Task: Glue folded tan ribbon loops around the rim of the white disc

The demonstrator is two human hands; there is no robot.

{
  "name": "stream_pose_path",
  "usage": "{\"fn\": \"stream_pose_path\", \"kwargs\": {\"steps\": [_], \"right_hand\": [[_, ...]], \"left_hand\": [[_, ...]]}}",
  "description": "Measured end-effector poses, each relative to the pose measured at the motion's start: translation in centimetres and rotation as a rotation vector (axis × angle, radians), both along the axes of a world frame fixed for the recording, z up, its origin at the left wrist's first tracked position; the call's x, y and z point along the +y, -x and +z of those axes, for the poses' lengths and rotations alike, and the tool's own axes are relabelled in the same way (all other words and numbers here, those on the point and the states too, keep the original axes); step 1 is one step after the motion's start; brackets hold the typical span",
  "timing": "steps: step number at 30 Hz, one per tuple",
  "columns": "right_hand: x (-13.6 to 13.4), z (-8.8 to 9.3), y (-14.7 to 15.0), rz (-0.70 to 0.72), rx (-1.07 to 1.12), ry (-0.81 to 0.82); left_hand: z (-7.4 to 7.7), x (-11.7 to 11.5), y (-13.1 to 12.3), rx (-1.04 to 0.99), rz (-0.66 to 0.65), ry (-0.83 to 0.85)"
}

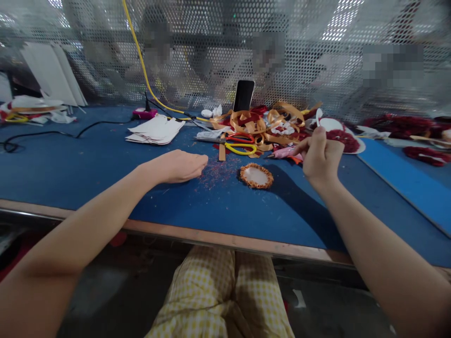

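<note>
Round patch (256,176), white middle with frilly brown rim, lies flat on the blue desk (183,211), between the two hands and touched by neither. Left hand (181,166) is low over the desk, left of the patch: fingers narrow, bunched together, tips pointing at it but apart; can't tell if something small is pinched. Loose crumbs (216,174) fill the gap between those fingers and the patch. Right hand (323,157) is up and to the right of the patch, thumb raised, other fingers curled. Its foremost finger is at the back end of a pink tool (283,152), whose tip points left, just beyond the patch; can't tell if that's a grip or only overlap. Scissors (241,143) with red and yellow handles lie behind the patch, against a tangle of orange ribbon (248,123). White-and-red disc (347,142) sits behind the right hand, partly hidden by it.
</note>
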State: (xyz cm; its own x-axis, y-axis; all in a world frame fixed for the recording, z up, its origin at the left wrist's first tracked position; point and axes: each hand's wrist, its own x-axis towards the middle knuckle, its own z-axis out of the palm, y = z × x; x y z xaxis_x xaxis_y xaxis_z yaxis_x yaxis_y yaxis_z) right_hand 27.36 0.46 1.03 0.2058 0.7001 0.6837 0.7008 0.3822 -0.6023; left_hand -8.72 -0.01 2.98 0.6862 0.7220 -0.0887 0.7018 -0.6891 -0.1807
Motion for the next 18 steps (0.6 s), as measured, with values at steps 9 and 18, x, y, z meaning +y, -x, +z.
{"fn": "stream_pose_path", "kwargs": {"steps": [9, 18], "right_hand": [[0.0, -0.2, 0.0, 0.008, 0.03, -0.056], [-0.3, 0.1, 0.2, -0.026, -0.006, -0.016]], "left_hand": [[-0.7, 2.3, 2.5, -0.513, -0.241, 0.202], [-0.3, 1.0, 1.9, -0.323, -0.289, 0.138]]}}
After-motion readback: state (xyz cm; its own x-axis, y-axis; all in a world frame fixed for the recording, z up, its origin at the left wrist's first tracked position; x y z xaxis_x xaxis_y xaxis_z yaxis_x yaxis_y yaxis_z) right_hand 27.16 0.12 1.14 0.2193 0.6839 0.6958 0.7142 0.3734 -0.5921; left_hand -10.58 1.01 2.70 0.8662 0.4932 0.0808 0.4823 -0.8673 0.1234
